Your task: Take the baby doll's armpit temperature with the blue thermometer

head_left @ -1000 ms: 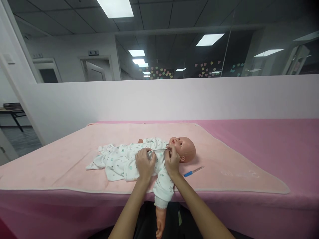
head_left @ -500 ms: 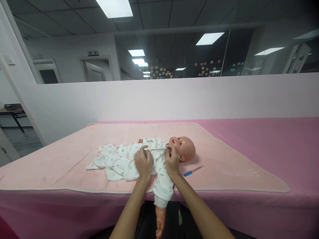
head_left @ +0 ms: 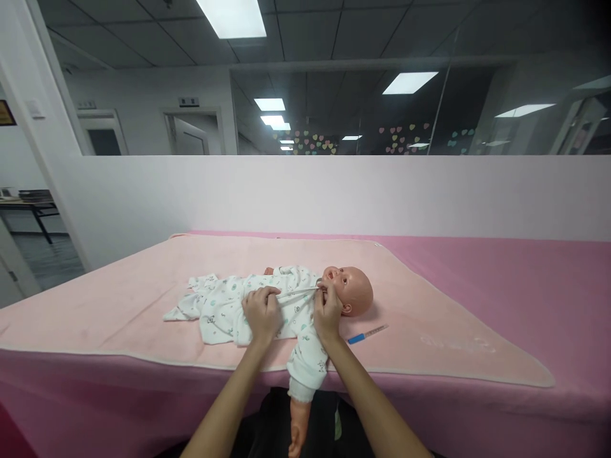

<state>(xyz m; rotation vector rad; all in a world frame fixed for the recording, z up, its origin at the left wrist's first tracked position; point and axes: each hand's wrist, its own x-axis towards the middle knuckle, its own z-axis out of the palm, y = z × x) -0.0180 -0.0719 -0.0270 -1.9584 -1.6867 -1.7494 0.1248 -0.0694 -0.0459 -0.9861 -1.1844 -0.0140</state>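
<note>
A baby doll (head_left: 354, 294) lies on its back with its head to the right, in a white patterned garment (head_left: 222, 315). My right hand (head_left: 328, 313) pinches the garment's edge at the neck, just beside the chin. On the chest, my left hand (head_left: 261, 313) is closed on the same garment. Between the two hands a white edge of cloth runs taut. One sleeved arm of the doll (head_left: 300, 423) hangs over the table's front edge, between my forearms. The fingertips' exact hold is partly hidden.
Right of my right hand lies a slim blue-ended stick (head_left: 367, 334), like a thermometer. Under the doll is a peach mat (head_left: 439, 324) on a pink-covered table (head_left: 539, 286). A white wall (head_left: 334, 194) with a window above it stands behind.
My left hand has moved left along the doll's chest, and the cloth edge between my hands is longer. My right hand stays at the neck. The view has shifted slightly.
</note>
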